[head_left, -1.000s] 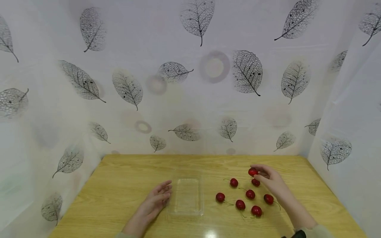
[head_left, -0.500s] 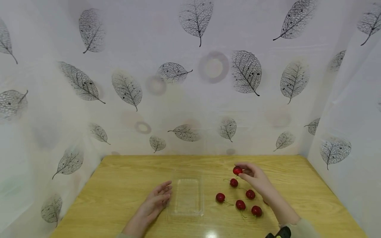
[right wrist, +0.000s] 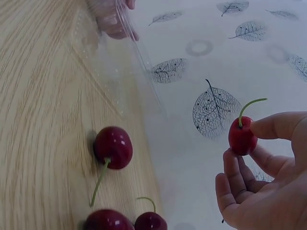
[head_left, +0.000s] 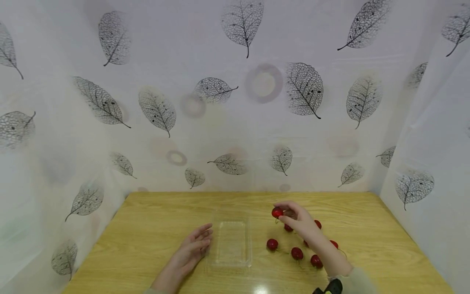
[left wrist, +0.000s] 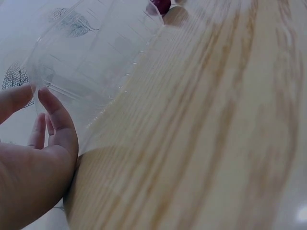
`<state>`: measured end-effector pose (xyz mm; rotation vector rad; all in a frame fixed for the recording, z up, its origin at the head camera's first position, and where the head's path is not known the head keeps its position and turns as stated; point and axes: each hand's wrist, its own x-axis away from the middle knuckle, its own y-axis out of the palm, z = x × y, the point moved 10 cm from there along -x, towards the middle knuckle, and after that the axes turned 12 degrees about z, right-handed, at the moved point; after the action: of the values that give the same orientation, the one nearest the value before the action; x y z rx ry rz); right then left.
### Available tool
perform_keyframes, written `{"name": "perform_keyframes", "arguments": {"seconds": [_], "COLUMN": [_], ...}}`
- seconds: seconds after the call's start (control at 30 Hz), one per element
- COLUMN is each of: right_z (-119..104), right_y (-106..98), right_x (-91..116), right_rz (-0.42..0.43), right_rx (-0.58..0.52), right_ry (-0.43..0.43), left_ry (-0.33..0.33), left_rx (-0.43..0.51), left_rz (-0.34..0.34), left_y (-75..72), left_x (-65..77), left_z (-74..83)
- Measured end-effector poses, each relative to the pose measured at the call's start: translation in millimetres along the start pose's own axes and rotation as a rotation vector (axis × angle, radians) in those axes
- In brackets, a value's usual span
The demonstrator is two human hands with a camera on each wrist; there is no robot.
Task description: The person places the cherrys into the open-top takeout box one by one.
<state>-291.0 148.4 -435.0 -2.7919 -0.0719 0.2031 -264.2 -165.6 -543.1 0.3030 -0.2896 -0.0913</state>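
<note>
I can see a strip of bare yellow wooden bench (head_left: pixel 165 218) between the clear rectangular plastic tray (head_left: pixel 231 243) and the stemmed red cherry (head_left: pixel 277 212) in the person's right hand (head_left: pixel 298 219). The left hand (head_left: pixel 192 247) obstructs the tray's left side. Loose round red cherries (head_left: pixel 297 253) crowd the near right; the white leaf-printed sheet (head_left: pixel 253 130) bars the far edge, with open bench before it.

I see deep red cherries (head_left: pixel 297 253) around five o'clock, their stems (right wrist: pixel 98 183) green; a colourless see-through box (head_left: pixel 231 247) at six; beneath, a yellow-tan table (head_left: pixel 154 220) streaked with grain; at twelve, a whitish wall covering (head_left: pixel 235 130) patterned with lacy black-grey leaves (head_left: pixel 305 90) and faint mauve rings (head_left: pixel 250 83).
</note>
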Motion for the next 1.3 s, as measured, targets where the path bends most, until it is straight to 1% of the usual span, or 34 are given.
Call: {"name": "perform_keyframes", "arguments": {"seconds": [0.13, 0.3, 0.5, 0.83, 0.93, 1.07, 1.3], "right_z": [-1.8, -5.1, -15.2, -20.0, -20.3, -18.9, -21.8], "right_y": [9.4, 21.0, 34.1, 57.8, 65.5, 77.7, 95.0], "right_x": [-2.2, -5.0, -5.1, -2.9, -0.7, 2.6, 6.4], "right_rz": [-0.003, -0.016, -0.054, -0.111, -0.128, -0.155, -0.175], "right_rx": [-0.019, -0.023, -0.051, -0.033, -0.036, -0.062, -0.065], "right_ry": [-0.001, 0.012, -0.037, -0.102, -0.108, -0.082, -0.115], "left_ry": [0.009, 0.008, 0.003, 0.005, 0.008, 0.010, -0.022], "left_rx": [-0.001, -0.005, -0.002, -0.002, -0.004, -0.002, 0.055], "left_rz": [-0.014, -0.004, -0.001, 0.002, -0.001, -0.009, -0.003], "left_y": [0.9, 1.0, 2.6, 2.1, 2.2, 2.2, 0.8], "left_x": [-0.2, -0.9, -0.5, -0.1, 0.2, 0.6, 0.0], "left_z": [-0.1, -0.4, 1.0, 0.3, 0.2, 0.3, -1.3]}}
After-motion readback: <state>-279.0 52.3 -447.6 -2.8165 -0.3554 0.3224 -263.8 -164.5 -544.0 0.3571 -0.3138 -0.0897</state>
